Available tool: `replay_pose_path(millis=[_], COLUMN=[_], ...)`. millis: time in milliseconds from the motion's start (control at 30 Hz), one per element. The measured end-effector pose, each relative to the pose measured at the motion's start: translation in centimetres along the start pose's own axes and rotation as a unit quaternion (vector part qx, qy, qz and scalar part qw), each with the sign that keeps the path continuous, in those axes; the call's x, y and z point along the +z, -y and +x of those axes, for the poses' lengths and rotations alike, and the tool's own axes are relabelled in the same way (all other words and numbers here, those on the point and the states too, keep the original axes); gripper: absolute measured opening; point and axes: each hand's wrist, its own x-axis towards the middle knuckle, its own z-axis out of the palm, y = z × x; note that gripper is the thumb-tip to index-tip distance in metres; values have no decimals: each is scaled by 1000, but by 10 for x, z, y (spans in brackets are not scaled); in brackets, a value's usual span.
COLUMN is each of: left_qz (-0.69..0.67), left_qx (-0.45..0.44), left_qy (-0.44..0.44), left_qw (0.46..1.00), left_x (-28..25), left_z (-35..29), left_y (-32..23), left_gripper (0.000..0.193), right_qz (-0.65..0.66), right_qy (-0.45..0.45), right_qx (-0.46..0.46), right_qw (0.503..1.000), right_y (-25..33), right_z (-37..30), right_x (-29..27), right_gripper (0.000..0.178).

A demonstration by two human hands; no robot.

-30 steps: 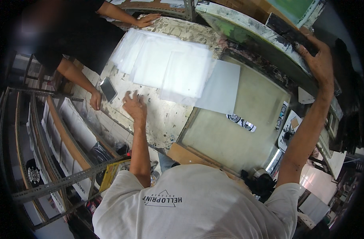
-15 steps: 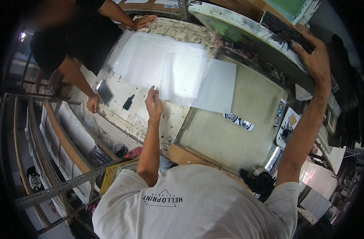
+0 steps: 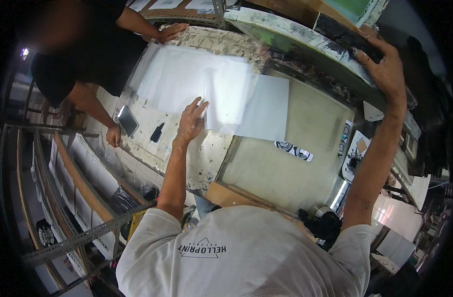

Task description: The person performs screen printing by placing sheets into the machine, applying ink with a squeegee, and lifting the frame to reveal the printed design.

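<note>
Several thin white translucent sheets [image 3: 187, 74] lie overlapped across the worktable. One of them, a small sheet [image 3: 229, 99], is on top at the right side of the pile. My left hand [image 3: 191, 121] is open at its left edge, fingers stretched out and apart, fingertips over the sheets. A pale grey sheet [image 3: 266, 109] sticks out from under the pile onto the flat printing bed [image 3: 286, 183]. Up at the right, my right hand [image 3: 387, 72] is closed round the dark-stained edge of a raised screen frame [image 3: 305, 42] with green mesh.
Across the table, a person in black [image 3: 83, 54] rests both hands on its edge. A phone [image 3: 127, 121] and a small black piece [image 3: 157, 132] lie near them. Black-and-white printed strips [image 3: 294, 151] are on the bed. A metal rack [image 3: 73, 237] with boards stands at the left.
My left hand has lifted its fingers off the small sheet's lower left corner and moved slightly up and over its edge, fingers spreading. My right hand stays on the frame.
</note>
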Motion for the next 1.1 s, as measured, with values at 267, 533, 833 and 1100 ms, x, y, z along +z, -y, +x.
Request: replay_pose_path(millis=[267,533,833,1100], left_qz=[66,22,37,83], left_qx=[-40,24,108,214], left_qy=[57,-11,-20,-64], left_qw=[995,999,993,971], left_x=[8,16,11,-36], left_z=[-17,-30,-37,-5], left_y=[-3,-12,-33,-120], left_gripper=[68,30,15,19], right_qz=[-30,-29,-25,-44], right_qy=[44,24,17,19], right_qx=[13,5,3,12], right_qw=[998,999,1000,999], right_y=[14,0,3,8], right_z=[-3,0,-2,-2], right_x=[-5,1,2,-1], right_gripper=[66,62,65,61])
